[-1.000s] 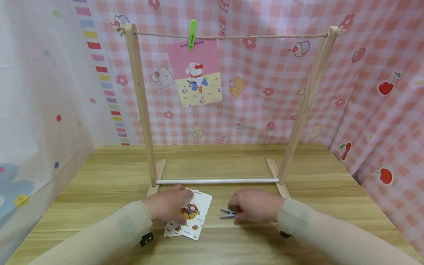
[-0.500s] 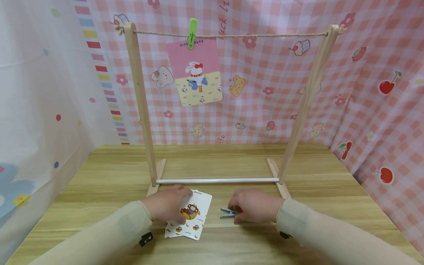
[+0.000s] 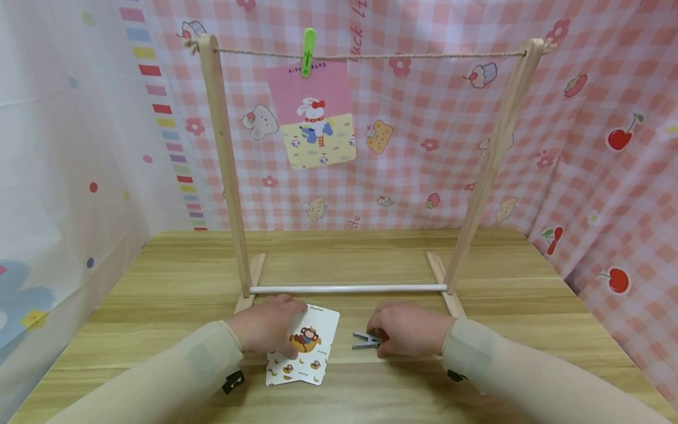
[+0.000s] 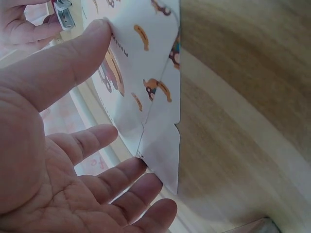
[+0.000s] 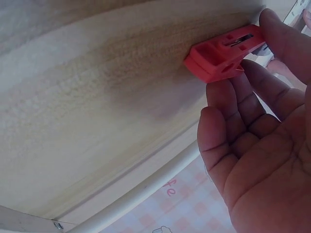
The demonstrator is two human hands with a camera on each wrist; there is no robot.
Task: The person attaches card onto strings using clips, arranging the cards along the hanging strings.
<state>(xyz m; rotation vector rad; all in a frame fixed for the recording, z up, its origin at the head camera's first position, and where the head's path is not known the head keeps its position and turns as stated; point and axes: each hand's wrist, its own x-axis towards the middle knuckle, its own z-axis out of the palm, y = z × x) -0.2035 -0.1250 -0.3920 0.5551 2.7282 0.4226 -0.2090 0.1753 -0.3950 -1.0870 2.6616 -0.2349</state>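
My left hand lies over the left side of two overlapping white cards. The upper card bears a monkey and bananas; the lower card shows along one edge in the left wrist view. My left thumb rests on the printed face, and the other fingers extend, only slightly bent, by the cards' edge. To the right, my right hand pinches a red clothespin between thumb and fingers, close to the tabletop. A grey clothespin juts out leftward by its fingertips, its rear end hidden.
A wooden frame with a white crossbar stands behind both hands. From its rope, a green clothespin holds a pink and yellow card. Patterned cloth hangs at the back and sides.
The two cards have shifted slightly right and toward me at their lower edge under my left hand. My right hand has barely moved.
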